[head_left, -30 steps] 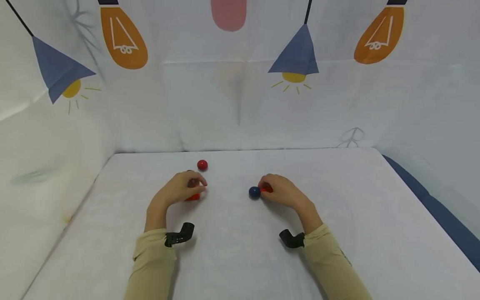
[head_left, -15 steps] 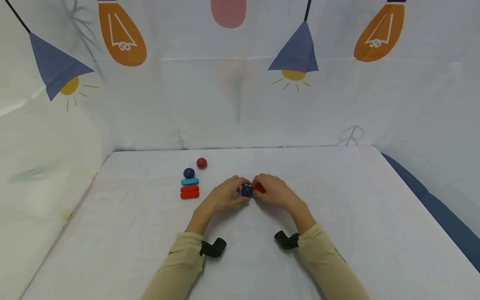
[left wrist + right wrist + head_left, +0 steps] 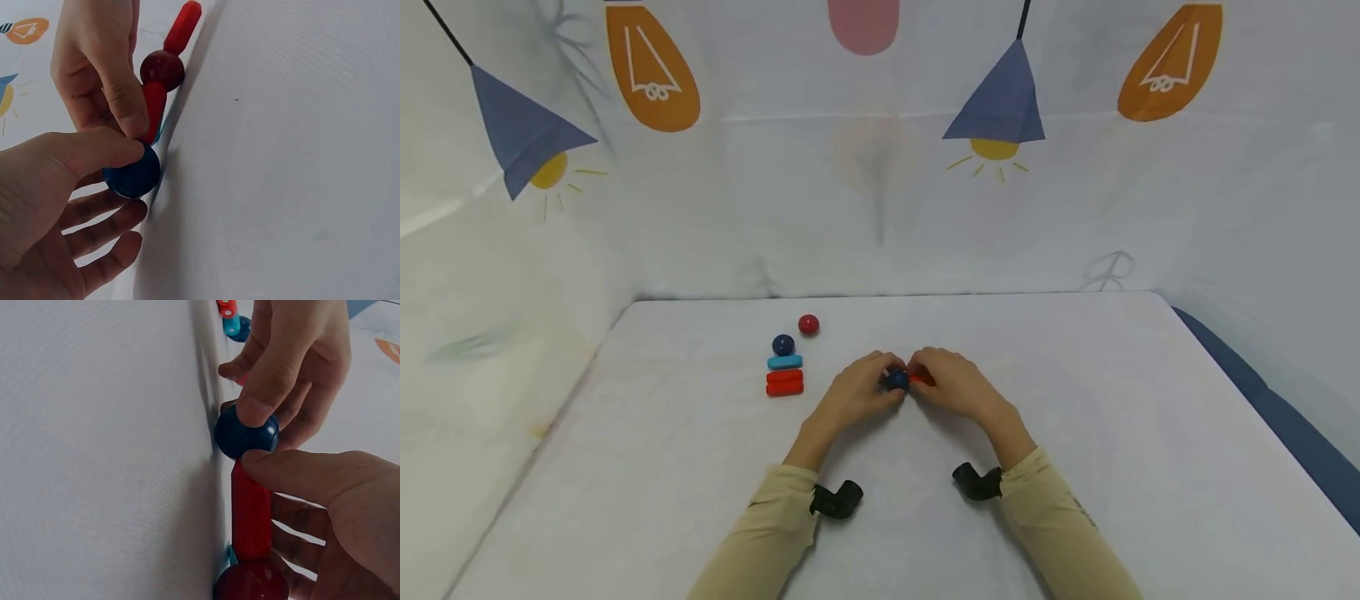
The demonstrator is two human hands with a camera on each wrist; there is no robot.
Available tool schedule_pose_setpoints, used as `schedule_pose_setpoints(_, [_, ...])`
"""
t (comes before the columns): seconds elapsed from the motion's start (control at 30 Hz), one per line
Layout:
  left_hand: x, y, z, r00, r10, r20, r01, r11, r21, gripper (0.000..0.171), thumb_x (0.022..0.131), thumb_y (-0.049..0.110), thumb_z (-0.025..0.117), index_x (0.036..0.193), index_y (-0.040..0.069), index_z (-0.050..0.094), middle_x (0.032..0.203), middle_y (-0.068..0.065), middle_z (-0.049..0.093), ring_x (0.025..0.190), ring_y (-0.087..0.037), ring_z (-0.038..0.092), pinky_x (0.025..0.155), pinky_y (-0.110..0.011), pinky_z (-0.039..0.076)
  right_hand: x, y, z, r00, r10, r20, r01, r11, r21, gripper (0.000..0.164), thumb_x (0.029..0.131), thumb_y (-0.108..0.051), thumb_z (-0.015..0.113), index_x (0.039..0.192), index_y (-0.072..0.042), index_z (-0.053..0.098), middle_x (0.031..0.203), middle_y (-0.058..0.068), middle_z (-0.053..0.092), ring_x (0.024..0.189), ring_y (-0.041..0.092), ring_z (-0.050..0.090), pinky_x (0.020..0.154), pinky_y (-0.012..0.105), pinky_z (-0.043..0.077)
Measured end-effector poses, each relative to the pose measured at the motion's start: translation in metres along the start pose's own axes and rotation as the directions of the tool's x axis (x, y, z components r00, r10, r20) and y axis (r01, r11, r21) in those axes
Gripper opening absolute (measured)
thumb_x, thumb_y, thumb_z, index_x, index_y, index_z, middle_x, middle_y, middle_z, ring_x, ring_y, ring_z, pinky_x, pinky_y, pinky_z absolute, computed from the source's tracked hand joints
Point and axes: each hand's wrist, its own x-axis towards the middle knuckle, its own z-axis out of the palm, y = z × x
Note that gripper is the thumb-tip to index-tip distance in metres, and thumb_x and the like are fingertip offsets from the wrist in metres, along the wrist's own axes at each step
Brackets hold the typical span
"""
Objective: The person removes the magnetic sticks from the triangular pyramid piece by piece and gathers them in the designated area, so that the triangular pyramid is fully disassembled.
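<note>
My left hand (image 3: 861,387) pinches a dark blue ball (image 3: 133,177) between thumb and fingers. Close against it, my right hand (image 3: 958,383) grips a ridged red stick (image 3: 251,515) whose end meets the blue ball. In the left wrist view the red stick runs on to a dark red ball (image 3: 162,70), and a second red stick (image 3: 182,27) extends from that ball's far side. A bit of teal (image 3: 232,556) shows behind the red stick in the right wrist view; most of it is hidden.
Left of my hands lie two red sticks (image 3: 785,382), a light blue stick (image 3: 785,362) and another dark blue ball (image 3: 783,345), lined up in a column. A loose red ball (image 3: 808,325) sits farther back on the white table (image 3: 1075,500). A printed white sheet (image 3: 820,200) hangs behind.
My left hand has left the loose pieces on the left and come right to grip the blue ball. The right hand has shifted slightly left, carrying the joined pieces.
</note>
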Motion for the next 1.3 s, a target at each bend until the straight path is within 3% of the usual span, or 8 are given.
schedule_pose_setpoints(0.57, [0.002, -0.002, -0.001, 1.0, -0.02, 0.022, 0.02, 1.0, 0.011, 0.038, 0.077, 0.015, 0.073, 0.112, 0.009, 0.062, 0.104, -0.005, 0.063, 0.093, -0.016, 0.057, 0.087, -0.032, 0.049, -0.001, -0.007, -0.001, 1.0, -0.025, 0.002, 0.025, 0.999, -0.026, 0.013, 0.087, -0.016, 0.066, 0.099, -0.01, 0.063, 0.09, 0.001, 0.063, 0.079, 0.013, 0.054, 0.072, 0.032, 0.047])
schedule_pose_setpoints(0.8, [0.003, -0.003, -0.002, 0.999, -0.017, 0.033, 0.015, 0.998, 0.06, 0.037, 0.077, 0.016, 0.072, 0.112, 0.01, 0.062, 0.104, -0.006, 0.063, 0.095, -0.018, 0.056, 0.088, -0.034, 0.05, -0.004, -0.007, 0.0, 0.999, -0.053, 0.012, 0.053, 0.998, -0.044, 0.011, 0.087, -0.015, 0.067, 0.096, -0.012, 0.064, 0.09, 0.0, 0.062, 0.079, 0.013, 0.055, 0.071, 0.031, 0.047])
schedule_pose_setpoints(0.93, [0.004, -0.005, -0.006, 0.999, -0.054, 0.004, 0.054, 0.995, 0.079, 0.036, 0.079, 0.015, 0.072, 0.114, 0.01, 0.064, 0.106, -0.008, 0.063, 0.099, -0.021, 0.056, 0.091, -0.036, 0.049, -0.005, -0.005, 0.002, 0.995, -0.095, 0.009, 0.095, 0.994, -0.059, 0.008, 0.086, -0.014, 0.067, 0.094, -0.014, 0.065, 0.089, -0.002, 0.06, 0.078, 0.012, 0.055, 0.07, 0.03, 0.046])
schedule_pose_setpoints(1.3, [0.012, -0.017, -0.022, 0.986, -0.128, -0.104, 0.145, 0.975, 0.17, 0.038, 0.084, 0.018, 0.071, 0.12, 0.011, 0.062, 0.113, -0.01, 0.06, 0.103, -0.023, 0.058, 0.091, -0.036, 0.05, -0.001, -0.009, 0.004, 0.995, -0.092, 0.031, 0.092, 0.996, -0.015, 0.008, 0.086, -0.016, 0.067, 0.093, -0.017, 0.064, 0.087, -0.006, 0.058, 0.076, 0.008, 0.051, 0.07, 0.026, 0.044])
